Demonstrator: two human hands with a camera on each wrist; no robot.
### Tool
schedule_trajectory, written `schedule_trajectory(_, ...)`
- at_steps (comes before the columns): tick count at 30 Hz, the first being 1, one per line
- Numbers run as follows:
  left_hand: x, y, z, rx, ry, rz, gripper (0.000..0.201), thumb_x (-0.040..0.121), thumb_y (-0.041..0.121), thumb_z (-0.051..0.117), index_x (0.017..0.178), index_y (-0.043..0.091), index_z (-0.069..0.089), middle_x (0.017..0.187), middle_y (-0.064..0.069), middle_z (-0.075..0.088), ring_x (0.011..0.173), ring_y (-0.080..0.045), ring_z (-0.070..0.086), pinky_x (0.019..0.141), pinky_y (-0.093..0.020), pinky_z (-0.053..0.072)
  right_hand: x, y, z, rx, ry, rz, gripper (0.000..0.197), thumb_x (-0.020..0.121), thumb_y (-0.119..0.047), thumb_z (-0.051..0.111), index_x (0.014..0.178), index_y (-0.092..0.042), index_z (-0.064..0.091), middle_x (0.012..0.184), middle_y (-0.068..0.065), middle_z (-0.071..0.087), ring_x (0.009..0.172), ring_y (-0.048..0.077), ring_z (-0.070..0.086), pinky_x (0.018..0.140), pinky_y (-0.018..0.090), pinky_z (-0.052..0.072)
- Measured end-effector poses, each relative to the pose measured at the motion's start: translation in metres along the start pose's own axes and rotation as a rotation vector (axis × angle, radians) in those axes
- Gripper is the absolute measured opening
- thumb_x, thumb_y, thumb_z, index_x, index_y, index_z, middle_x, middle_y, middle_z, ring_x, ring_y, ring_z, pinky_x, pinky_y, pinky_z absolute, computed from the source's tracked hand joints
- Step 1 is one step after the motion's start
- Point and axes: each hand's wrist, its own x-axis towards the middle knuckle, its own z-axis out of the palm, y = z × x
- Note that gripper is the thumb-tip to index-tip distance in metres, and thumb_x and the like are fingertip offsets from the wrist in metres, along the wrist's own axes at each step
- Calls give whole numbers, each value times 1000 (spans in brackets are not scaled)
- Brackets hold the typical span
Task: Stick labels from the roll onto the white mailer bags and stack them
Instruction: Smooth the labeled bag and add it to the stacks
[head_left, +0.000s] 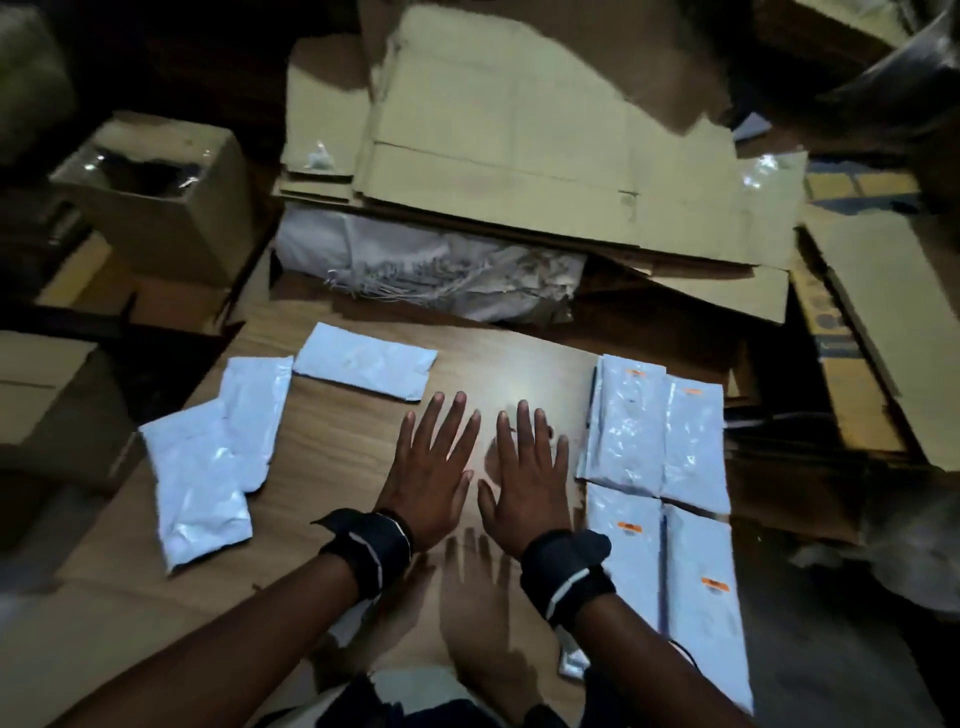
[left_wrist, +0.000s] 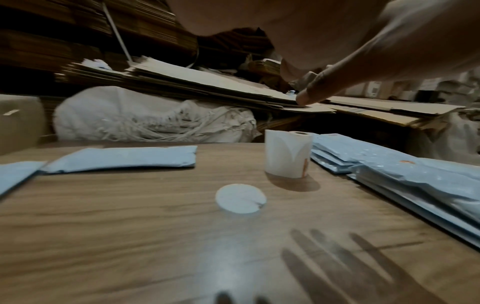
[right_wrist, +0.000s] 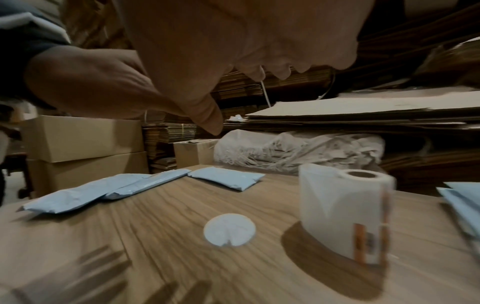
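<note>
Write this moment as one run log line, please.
left hand: open, holds nothing | right hand: open, holds nothing | label roll: upright on table | unlabelled bags: left

Label roll (right_wrist: 342, 214) stands upright beside a white disc (right_wrist: 230, 229).

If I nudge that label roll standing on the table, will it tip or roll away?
The label roll stands on end on the wooden table, taller than wide, so a push near its top would probably tip it. Once on its side it would likely roll. Its hollow core suggests it is fairly light and would slide easily.
</note>
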Motion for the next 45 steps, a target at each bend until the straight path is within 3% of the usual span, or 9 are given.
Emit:
schedule_trajectory(6, -28, -71, -8, 4, 13, -140, 70, 91, 36, 38, 153, 13, 16, 163, -15, 5, 149, -37, 7, 114, -59, 19, 34, -70, 13, 39, -74, -89, 86, 85, -46, 48, 156, -17, 8, 163, 10, -10, 149, 29, -13, 117, 60, 8)
schedule_trajectory(10, -48, -114, -12, -4, 35, -206, 69, 91, 38, 33, 153, 14, 16, 161, -14, 13, 147, -35, 14, 113, -56, 18, 53, -117, 27, 67, -95, -156, 84, 84, -46, 53, 154, -14, 19, 163, 13, 0, 150, 31, -5, 116, 59, 11)
schedule_trajectory(15, -75, -165, -16, -8, -12, -342, 68, 92, 41, 31, 153, 17, 13, 162, -12, 9, 149, -33, 8, 115, -55, 16, 71, -168, 42, 155, -208, -225, 78, 89, -44, 52, 154, -16, 20, 162, 13, 13, 149, 33, 12, 118, 54, 18)
schedule_trajectory(21, -116, -226, -8, -156, -108, -692, 78, 90, 37, 57, 155, 18, 17, 163, -10, 6, 149, -31, 12, 115, -48, 27, 91, -220, 73, 296, -432, -161, 75, 93, -44, 51, 155, -21, 15, 159, 4, 22, 139, 27, 32, 108, 39, 38)
schedule_trajectory(27, -149, -266, 9, -291, -233, -1021, 82, 92, 44, 55, 155, 20, 9, 162, -10, 4, 142, -34, 26, 109, -44, 35, 106, -261, 96, 304, -553, -83, 67, 93, -44, 47, 150, -24, 20, 146, 4, 39, 124, 28, 47, 95, 41, 46)
schedule_trajectory(31, -157, -282, 15, -401, -239, -1121, 84, 90, 42, 60, 155, 17, 12, 153, -15, 27, 129, -36, 44, 104, -42, 42, 115, -279, 111, 356, -659, 22, 72, 88, -51, 53, 149, -29, 21, 143, 2, 47, 122, 27, 54, 99, 39, 46)
schedule_trajectory(35, -162, -298, 23, -622, -130, -1227, 84, 84, 34, 71, 152, 13, 24, 144, -16, 42, 129, -36, 46, 106, -41, 39, 115, -293, 125, 389, -759, 63, 65, 87, -48, 54, 143, -29, 28, 131, 4, 59, 114, 30, 58, 95, 37, 48)
schedule_trajectory(40, -165, -308, 25, -883, 45, -1346, 72, 77, 25, 80, 138, 12, 43, 128, -10, 62, 113, -31, 60, 96, -42, 50, 109, -300, 129, 494, -769, 121, 47, 85, -34, 59, 127, -20, 44, 111, 3, 64, 97, 23, 63, 90, 38, 52)
schedule_trajectory(45, -167, -301, 28, -1029, 76, -1307, 22, 85, 24, 73, 101, 15, 61, 99, -5, 71, 95, -30, 67, 85, -44, 55, 108, -298, 128, 551, -763, 114, 38, 89, -28, 59, 125, -17, 50, 115, 3, 60, 103, 25, 59, 91, 33, 48)
